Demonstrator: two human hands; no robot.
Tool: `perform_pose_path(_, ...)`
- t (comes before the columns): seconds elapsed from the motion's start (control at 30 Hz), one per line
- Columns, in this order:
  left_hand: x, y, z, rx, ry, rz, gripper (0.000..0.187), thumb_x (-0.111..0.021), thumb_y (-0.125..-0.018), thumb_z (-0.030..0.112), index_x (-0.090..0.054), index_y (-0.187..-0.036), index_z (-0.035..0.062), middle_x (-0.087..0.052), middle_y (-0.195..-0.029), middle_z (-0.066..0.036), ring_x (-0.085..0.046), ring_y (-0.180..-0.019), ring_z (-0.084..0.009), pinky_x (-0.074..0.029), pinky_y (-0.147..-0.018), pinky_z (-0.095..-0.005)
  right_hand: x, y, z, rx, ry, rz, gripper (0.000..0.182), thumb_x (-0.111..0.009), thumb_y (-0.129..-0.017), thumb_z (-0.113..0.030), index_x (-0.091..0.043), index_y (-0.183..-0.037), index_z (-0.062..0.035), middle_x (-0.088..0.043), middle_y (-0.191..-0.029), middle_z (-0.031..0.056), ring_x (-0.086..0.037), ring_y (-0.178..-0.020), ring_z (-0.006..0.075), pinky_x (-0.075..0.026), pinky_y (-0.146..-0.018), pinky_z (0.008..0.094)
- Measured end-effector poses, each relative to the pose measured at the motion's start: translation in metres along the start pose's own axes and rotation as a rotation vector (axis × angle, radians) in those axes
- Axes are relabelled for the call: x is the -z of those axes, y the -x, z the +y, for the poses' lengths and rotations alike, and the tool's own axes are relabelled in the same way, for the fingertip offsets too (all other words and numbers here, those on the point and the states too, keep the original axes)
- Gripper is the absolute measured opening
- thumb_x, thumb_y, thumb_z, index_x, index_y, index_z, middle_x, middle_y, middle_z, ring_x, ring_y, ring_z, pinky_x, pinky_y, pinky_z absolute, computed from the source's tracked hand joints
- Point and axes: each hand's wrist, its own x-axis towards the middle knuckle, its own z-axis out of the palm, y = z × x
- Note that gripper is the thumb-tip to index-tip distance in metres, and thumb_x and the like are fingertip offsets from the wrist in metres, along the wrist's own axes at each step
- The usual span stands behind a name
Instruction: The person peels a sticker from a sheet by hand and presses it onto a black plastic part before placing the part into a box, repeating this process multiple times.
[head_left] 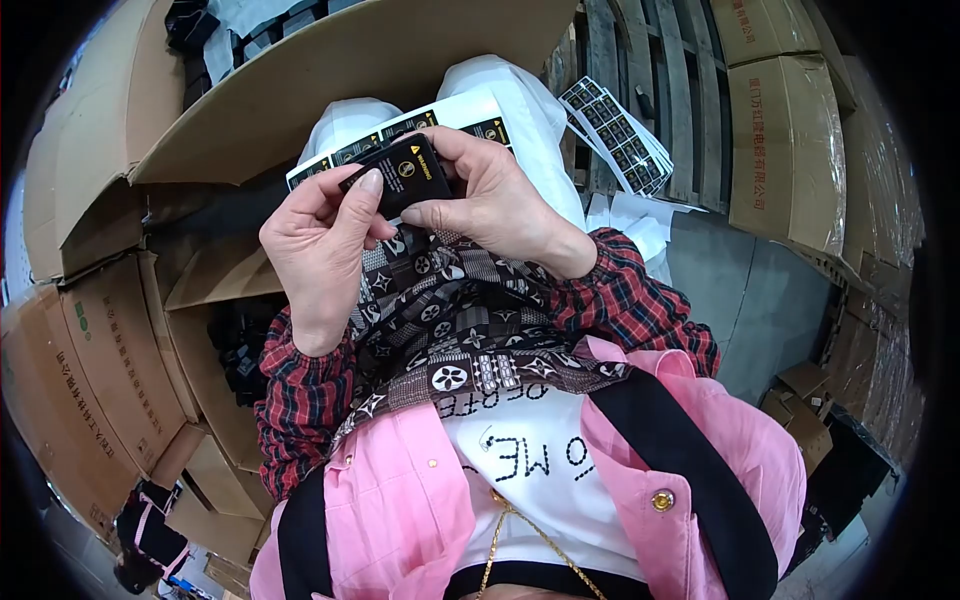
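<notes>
At upper centre of the frame, left hand [322,240] and right hand [495,195] together pinch a black block [410,172] already bearing a warning label. Below it, a label sheet [440,118] on the lap remains partly full; more sheets [618,135] wait at upper right.

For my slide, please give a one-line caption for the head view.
Both hands, left and right, hold a black warning-labelled part above a sticker sheet on the lap.

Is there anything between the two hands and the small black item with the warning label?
Nothing visible. The left hand and the right hand both grip the black item directly, above a label sheet lying on the lap.
</notes>
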Motion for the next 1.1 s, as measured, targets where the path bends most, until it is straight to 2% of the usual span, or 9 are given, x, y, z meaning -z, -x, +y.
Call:
perform_pose_path(0.33,-0.005,0.002,-0.002,-0.044,-0.041,0.029,0.012,-0.059,-0.076,0.005,-0.057,-0.084,-0.0045,-0.057,-0.065,-0.003,-0.052,-0.052,-0.0057,-0.042,-0.047,-0.0156,-0.001,0.001,-0.001,-0.033,-0.043,0.007,0.042,-0.064,-0.071,-0.004,-0.045,-0.108,-0.0003,-0.054,-0.093,0.0016,-0.052,-0.083,0.0069,-0.043,-0.074,0.0206)
perform_pose_path(0.5,-0.010,0.005,-0.008,-0.156,-0.147,0.120,0.010,-0.060,-0.075,0.004,-0.058,-0.081,-0.0041,-0.056,-0.062,0.000,-0.050,-0.053,-0.0040,-0.041,-0.047,-0.0167,-0.013,0.005,0.000,0.070,0.098,0.191,0.027,-0.053,-0.082,-0.016,-0.049,-0.102,0.0016,-0.056,-0.082,0.0039,-0.052,-0.071,0.0068,-0.044,-0.060,0.0193)
perform_pose_path(0.63,-0.008,0.004,0.000,-0.339,-0.618,0.119,0.018,-0.064,-0.072,0.015,-0.058,-0.074,-0.0016,-0.055,-0.054,-0.005,-0.051,-0.046,-0.0100,-0.041,-0.045,-0.0210,-0.019,0.011,0.006,0.231,0.298,0.327,0.025,-0.054,-0.081,-0.016,-0.053,-0.097,0.0027,-0.059,-0.076,0.0066,-0.054,-0.067,0.0080,-0.045,-0.057,0.0206)
perform_pose_path(0.73,-0.001,0.005,0.011,-0.132,-0.787,0.116,0.034,-0.068,-0.067,0.031,-0.055,-0.070,-0.0005,-0.053,-0.051,-0.006,-0.050,-0.043,-0.0137,-0.040,-0.043,-0.0244,-0.016,0.014,0.004,0.196,0.144,0.337,0.022,-0.049,-0.084,-0.016,-0.052,-0.098,0.0013,-0.056,-0.075,0.0028,-0.052,-0.064,0.0058,-0.043,-0.054,0.0181)
perform_pose_path(0.77,0.005,0.008,0.012,-0.052,-0.766,0.089,0.037,-0.067,-0.067,0.033,-0.055,-0.074,-0.0003,-0.054,-0.054,-0.005,-0.052,-0.048,-0.0126,-0.041,-0.046,-0.0234,-0.015,0.015,-0.002,0.124,0.023,0.309,0.022,-0.047,-0.085,-0.016,-0.051,-0.098,0.0006,-0.055,-0.075,0.0013,-0.050,-0.064,0.0048,-0.043,-0.053,0.0172)
perform_pose_path(0.87,0.020,0.012,-0.002,-0.242,-0.442,0.103,0.034,-0.059,-0.077,0.030,-0.054,-0.088,-0.0012,-0.056,-0.089,-0.010,-0.054,-0.074,-0.0148,-0.042,-0.064,-0.0239,-0.014,0.016,-0.005,0.102,-0.024,0.263,0.022,-0.045,-0.086,-0.017,-0.050,-0.100,-0.0013,-0.054,-0.078,-0.0006,-0.050,-0.066,0.0036,-0.043,-0.054,0.0160)
perform_pose_path(0.97,0.017,0.008,0.006,-0.448,-0.445,-0.060,0.028,-0.053,-0.082,0.023,-0.054,-0.094,-0.0019,-0.053,-0.100,-0.011,-0.053,-0.084,-0.0187,-0.041,-0.074,-0.0267,-0.017,0.016,-0.012,0.035,-0.130,0.207,0.021,-0.049,-0.084,-0.016,-0.049,-0.100,-0.0019,-0.054,-0.080,-0.0007,-0.050,-0.067,0.0034,-0.043,-0.055,0.0155)
perform_pose_path(1.0,0.016,0.010,0.002,-0.453,-0.401,-0.128,0.024,-0.050,-0.084,0.018,-0.054,-0.096,-0.0023,-0.055,-0.097,-0.011,-0.052,-0.090,-0.0210,-0.038,-0.081,-0.0285,-0.020,0.016,-0.011,0.058,-0.071,0.192,0.021,-0.051,-0.083,-0.014,-0.050,-0.099,-0.0019,-0.054,-0.079,-0.0009,-0.050,-0.067,0.0031,-0.043,-0.054,0.0157)
perform_pose_path(1.1,0.012,0.018,-0.001,-0.426,-0.423,-0.132,0.020,-0.051,-0.082,0.015,-0.056,-0.086,-0.0034,-0.057,-0.084,-0.013,-0.054,-0.082,-0.0194,-0.041,-0.073,-0.0264,-0.023,0.014,-0.008,0.109,0.033,0.197,0.020,-0.058,-0.078,-0.011,-0.051,-0.095,-0.0020,-0.054,-0.076,-0.0015,-0.050,-0.065,0.0023,-0.042,-0.051,0.0155)
